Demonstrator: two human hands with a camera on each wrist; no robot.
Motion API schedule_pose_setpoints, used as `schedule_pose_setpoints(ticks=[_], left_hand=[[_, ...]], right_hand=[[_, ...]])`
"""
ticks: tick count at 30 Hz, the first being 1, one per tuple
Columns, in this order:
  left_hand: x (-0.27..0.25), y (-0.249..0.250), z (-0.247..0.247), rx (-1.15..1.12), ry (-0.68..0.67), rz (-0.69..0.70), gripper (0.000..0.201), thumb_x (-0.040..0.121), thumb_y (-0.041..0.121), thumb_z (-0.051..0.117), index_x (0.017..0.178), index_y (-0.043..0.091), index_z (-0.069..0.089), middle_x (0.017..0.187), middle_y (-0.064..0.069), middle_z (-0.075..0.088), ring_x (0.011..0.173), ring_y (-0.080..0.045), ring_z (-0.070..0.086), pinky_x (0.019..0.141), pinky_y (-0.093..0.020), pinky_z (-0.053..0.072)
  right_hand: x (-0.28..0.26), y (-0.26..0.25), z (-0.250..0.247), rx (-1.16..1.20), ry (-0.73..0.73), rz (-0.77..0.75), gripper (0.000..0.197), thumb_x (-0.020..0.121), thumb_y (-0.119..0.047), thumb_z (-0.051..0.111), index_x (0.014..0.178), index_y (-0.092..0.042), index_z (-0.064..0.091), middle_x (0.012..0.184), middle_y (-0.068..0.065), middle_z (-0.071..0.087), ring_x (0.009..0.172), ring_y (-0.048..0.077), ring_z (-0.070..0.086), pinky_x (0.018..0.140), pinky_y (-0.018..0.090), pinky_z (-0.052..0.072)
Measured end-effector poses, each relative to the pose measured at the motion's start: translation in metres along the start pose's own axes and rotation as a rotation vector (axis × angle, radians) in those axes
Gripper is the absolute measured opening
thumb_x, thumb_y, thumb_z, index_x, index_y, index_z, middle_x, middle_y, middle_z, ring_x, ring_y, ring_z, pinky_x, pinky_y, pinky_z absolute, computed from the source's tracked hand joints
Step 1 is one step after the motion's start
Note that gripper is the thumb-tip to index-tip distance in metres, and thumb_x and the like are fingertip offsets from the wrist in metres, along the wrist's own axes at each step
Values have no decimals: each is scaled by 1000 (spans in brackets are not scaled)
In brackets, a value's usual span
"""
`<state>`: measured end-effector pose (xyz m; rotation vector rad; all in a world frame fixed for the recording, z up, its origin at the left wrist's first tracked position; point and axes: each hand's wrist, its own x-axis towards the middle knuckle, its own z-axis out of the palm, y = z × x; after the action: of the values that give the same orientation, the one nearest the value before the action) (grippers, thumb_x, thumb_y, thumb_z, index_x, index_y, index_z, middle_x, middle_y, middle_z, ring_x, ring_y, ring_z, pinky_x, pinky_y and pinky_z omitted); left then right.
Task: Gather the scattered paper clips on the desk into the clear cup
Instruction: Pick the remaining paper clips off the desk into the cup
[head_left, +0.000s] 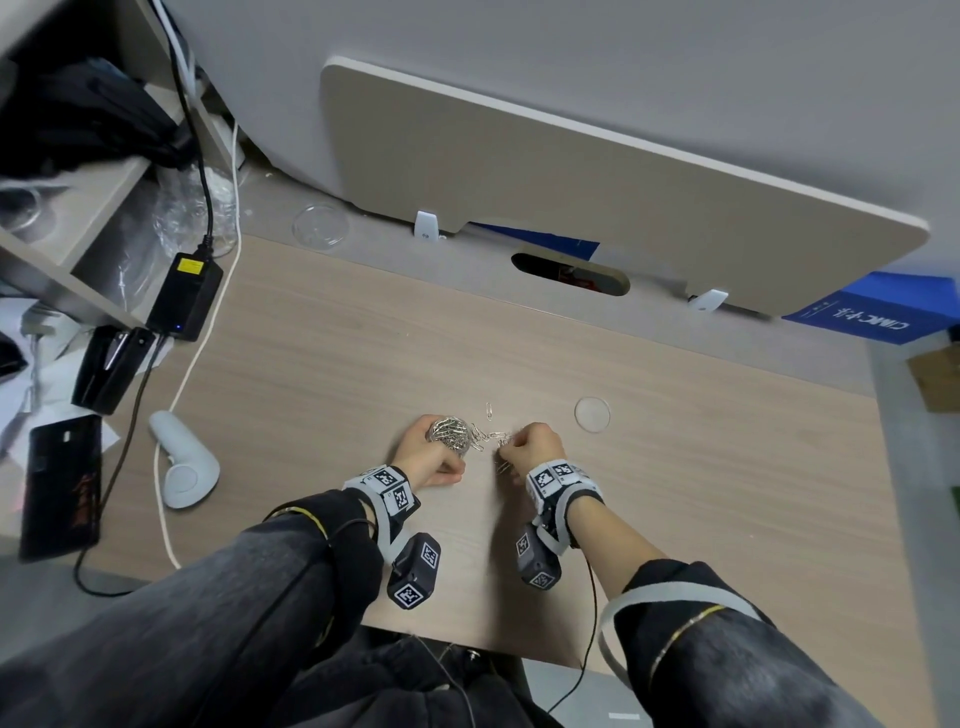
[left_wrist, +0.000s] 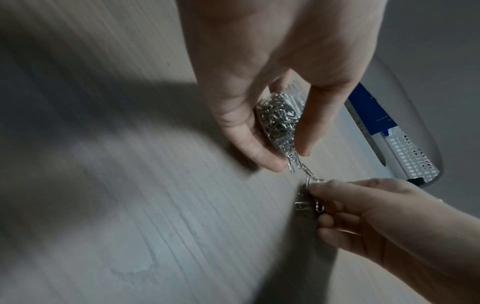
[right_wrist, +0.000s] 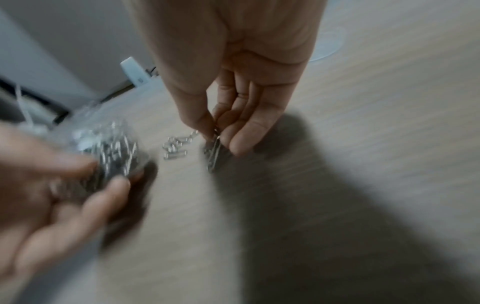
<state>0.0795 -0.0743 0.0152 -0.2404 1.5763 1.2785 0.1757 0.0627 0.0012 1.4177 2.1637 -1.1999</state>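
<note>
My left hand (head_left: 423, 449) grips a clear cup (head_left: 451, 434) packed with silver paper clips, tilted low over the wooden desk (head_left: 675, 493); the left wrist view shows thumb and fingers round the cup (left_wrist: 279, 121). My right hand (head_left: 535, 447) pinches a small bunch of clips (right_wrist: 213, 156) just right of the cup, touching the desk. A short chain of linked clips (left_wrist: 302, 168) runs from the cup's mouth to that bunch. A single loose clip (head_left: 489, 410) lies just beyond the hands.
A round clear lid (head_left: 592, 414) lies to the right of my right hand. Another clear round piece (head_left: 320, 227) sits at the back left. A white controller (head_left: 182, 467), a black power brick (head_left: 184, 296) and cables crowd the left edge.
</note>
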Motion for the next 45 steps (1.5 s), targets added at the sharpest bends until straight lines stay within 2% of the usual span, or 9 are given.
schedule_pose_setpoints(ticks=[3, 8, 13, 18, 23, 27, 32, 41, 45], left_hand=[[0, 0, 3, 25, -20, -5, 59, 66, -27, 54, 99, 22, 55, 86, -8, 62, 66, -24, 60, 59, -33, 59], [-1, -1, 15, 65, -85, 11, 61, 66, -28, 54, 98, 25, 56, 84, -7, 60, 68, -22, 60, 65, -38, 59], [-3, 2, 26, 87, -141, 24, 67, 67, -29, 52, 112, 21, 53, 84, -9, 60, 72, -26, 62, 69, -41, 59], [-4, 2, 26, 69, -142, 27, 65, 66, -30, 53, 108, 19, 54, 90, -8, 61, 77, -27, 62, 64, -39, 60], [-1, 2, 17, 45, -71, 21, 65, 65, -30, 55, 107, 20, 56, 91, -9, 62, 74, -25, 61, 59, -36, 59], [0, 3, 9, 28, -34, 20, 66, 66, -30, 54, 110, 19, 55, 82, -10, 60, 65, -23, 59, 57, -35, 59], [0, 0, 2, 26, -22, 17, 63, 66, -30, 54, 106, 18, 55, 81, -9, 60, 65, -22, 59, 54, -33, 59], [2, -4, -4, 13, -3, -3, 62, 65, -30, 55, 102, 20, 56, 89, -8, 60, 70, -24, 58, 56, -34, 59], [3, -2, -5, 9, -3, -11, 62, 66, -30, 54, 104, 19, 56, 84, -8, 60, 66, -24, 58, 59, -36, 59]], right_hand=[[-3, 1, -12, 313, -115, 14, 25, 80, -6, 69, 60, -7, 54, 44, 6, 56, 35, 15, 52, 44, 30, 52], [-10, -21, -32, 422, -306, -87, 23, 84, -6, 69, 65, -9, 58, 40, -1, 52, 30, 7, 45, 34, 18, 44], [-13, -30, -25, 239, -226, -203, 17, 77, -15, 78, 69, -12, 63, 56, -1, 61, 37, 7, 47, 35, 20, 38], [-12, -26, -23, 252, -100, -226, 17, 79, -24, 76, 67, -20, 65, 60, -2, 63, 45, 16, 52, 37, 26, 42], [-4, -10, -36, 94, 151, -179, 4, 81, -24, 63, 81, -20, 64, 71, -1, 62, 64, 21, 60, 65, 35, 52], [-4, 10, -33, -348, -34, -198, 49, 71, -41, 77, 109, -22, 53, 108, 2, 55, 97, 23, 60, 86, 34, 49], [-7, 14, -17, -523, 57, -251, 83, 59, -55, 81, 124, -19, 43, 121, 5, 42, 108, 29, 54, 85, 41, 52], [-1, 10, -5, -592, 48, -436, 34, 83, -26, 65, 113, -12, 59, 113, 7, 51, 109, 30, 54, 81, 38, 48], [0, 8, -6, -596, 48, -458, 29, 88, -25, 60, 113, -11, 60, 113, 7, 53, 108, 29, 55, 81, 37, 46]])
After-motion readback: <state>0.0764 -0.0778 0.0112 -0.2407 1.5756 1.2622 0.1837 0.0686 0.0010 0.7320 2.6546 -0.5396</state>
